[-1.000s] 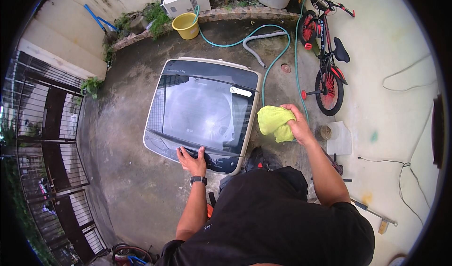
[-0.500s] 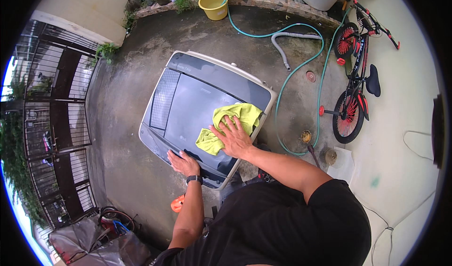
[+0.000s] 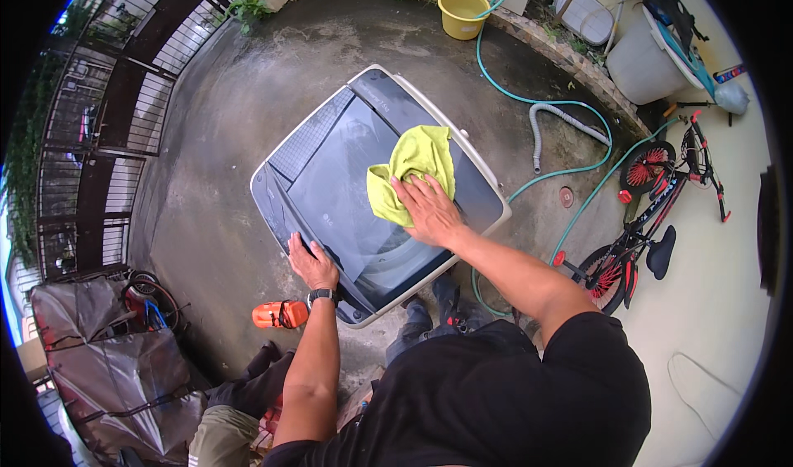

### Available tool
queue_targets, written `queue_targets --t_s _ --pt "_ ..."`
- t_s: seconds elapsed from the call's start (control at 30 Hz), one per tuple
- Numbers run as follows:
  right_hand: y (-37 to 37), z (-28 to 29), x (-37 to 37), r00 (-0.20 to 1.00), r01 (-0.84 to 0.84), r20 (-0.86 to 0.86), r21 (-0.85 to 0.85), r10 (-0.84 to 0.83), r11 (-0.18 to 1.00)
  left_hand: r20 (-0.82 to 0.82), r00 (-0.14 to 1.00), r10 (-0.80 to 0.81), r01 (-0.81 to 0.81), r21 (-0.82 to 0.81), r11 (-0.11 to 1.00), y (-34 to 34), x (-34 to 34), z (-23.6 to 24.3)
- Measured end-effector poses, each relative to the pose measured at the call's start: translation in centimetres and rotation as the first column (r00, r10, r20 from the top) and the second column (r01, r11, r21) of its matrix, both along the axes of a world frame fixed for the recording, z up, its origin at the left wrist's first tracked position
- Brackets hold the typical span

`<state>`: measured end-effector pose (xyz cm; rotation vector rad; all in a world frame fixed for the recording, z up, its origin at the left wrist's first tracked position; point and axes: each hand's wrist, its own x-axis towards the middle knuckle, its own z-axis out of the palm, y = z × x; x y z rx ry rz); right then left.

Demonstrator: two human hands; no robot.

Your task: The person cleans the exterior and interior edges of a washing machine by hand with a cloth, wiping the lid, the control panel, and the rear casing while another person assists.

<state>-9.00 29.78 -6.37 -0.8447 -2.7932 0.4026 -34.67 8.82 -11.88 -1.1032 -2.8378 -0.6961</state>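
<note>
A top-load washing machine (image 3: 314,194) with a dark glass lid and pale rim stands below me on the concrete. My left hand (image 3: 310,262) rests with fingers apart on the front strip of its top, toward the left. My right hand (image 3: 425,207) lies with spread fingers on a crumpled yellow-green cloth (image 3: 421,149), pressing it against the right part of the lid. Part of the lid is hidden under cloth and hand.
Gray drain hose (image 3: 545,116), teal hose (image 3: 516,95) and yellow bucket (image 3: 462,21) lie beyond. A bicycle (image 3: 661,211) leans right; a barred gate (image 3: 140,71) stands left. Lower left are an orange object (image 3: 277,314), a tarp (image 3: 116,360) and apparently another person's legs (image 3: 223,438).
A second ago my right hand held the cloth beside the machine; it came down onto the lid and moved farther across it. My left hand stays on the front strip. The view has turned.
</note>
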Motion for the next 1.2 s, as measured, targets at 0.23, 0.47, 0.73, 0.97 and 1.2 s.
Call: queue_targets --t_s 0.23,0.47,0.73,0.97,1.2 --pt "-7.2 2.0 -1.4 0.992 -0.122 -0.027 -0.084 0.121 0.989 0.098 0.987 0.129 -0.141 0.136 0.981 3.6 1.0 0.7" --pt "2.4 -0.8 -23.4 0.947 -0.315 0.078 0.04 0.311 0.948 0.003 0.981 0.195 -0.195 0.078 0.978 2.2 0.3 0.1" --pt "6.1 -2.7 -30.0 0.947 -0.316 -0.056 0.038 0.318 0.948 0.0 0.989 0.15 -0.149 0.1 0.984 3.6 0.4 1.2" --pt "-1.8 -2.3 -22.2 0.826 -0.537 -0.219 -0.028 0.519 0.843 0.068 0.97 0.233 -0.241 0.193 0.951 3.3 1.0 0.8" --pt "6.2 -2.8 -36.8 0.948 -0.307 -0.089 0.006 0.307 0.952 0.009 0.982 0.19 -0.189 0.162 0.969 5.1 0.5 1.7"
